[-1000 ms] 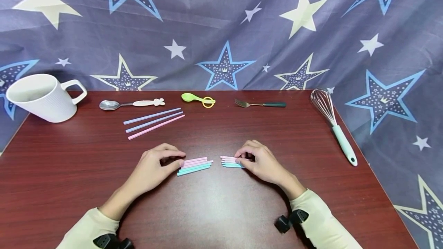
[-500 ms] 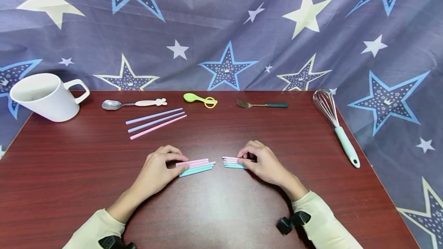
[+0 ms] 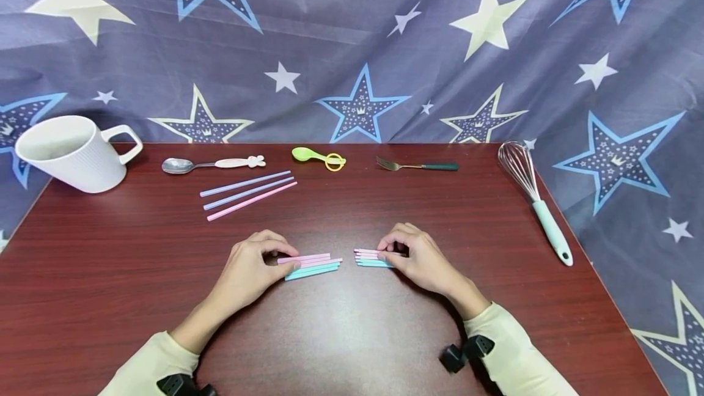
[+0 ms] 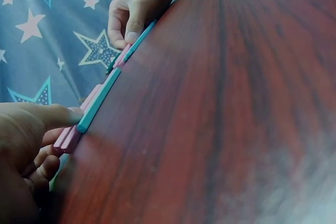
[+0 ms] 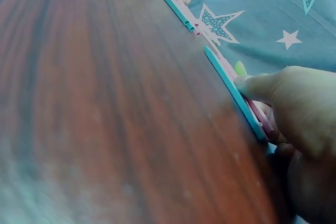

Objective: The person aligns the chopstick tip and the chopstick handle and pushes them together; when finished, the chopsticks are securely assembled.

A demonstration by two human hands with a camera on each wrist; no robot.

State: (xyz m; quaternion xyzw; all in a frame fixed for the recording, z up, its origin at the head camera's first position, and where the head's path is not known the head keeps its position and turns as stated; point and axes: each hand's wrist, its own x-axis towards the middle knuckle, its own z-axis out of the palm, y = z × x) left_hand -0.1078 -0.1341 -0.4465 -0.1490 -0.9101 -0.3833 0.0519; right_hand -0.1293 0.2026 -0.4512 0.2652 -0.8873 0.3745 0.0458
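Two small bundles of short straws lie on the table in the head view. In the left bundle, pink straws (image 3: 316, 257) lie along the far side and teal straws (image 3: 321, 270) along the near side. My left hand (image 3: 250, 271) pinches this bundle near its left end, thumb on the near side and fingers on the far side. The right bundle also has pink straws (image 3: 365, 252) behind teal straws (image 3: 374, 264). My right hand (image 3: 418, 258) pinches it, covering its right end. In the left wrist view, pink straw ends (image 4: 65, 142) stick out past the left thumb.
Three longer straws (image 3: 250, 195), two blue and one pink, lie behind the left hand. Along the back are a white mug (image 3: 82, 157), a spoon (image 3: 211, 165), a green spoon with a yellow ring (image 3: 316, 156), a fork (image 3: 420, 167) and a whisk (image 3: 536, 206).
My left hand has shifted slightly right and nearer over its bundle, and the left ends of the pink straws now show between thumb and fingers. The right hand keeps its place.
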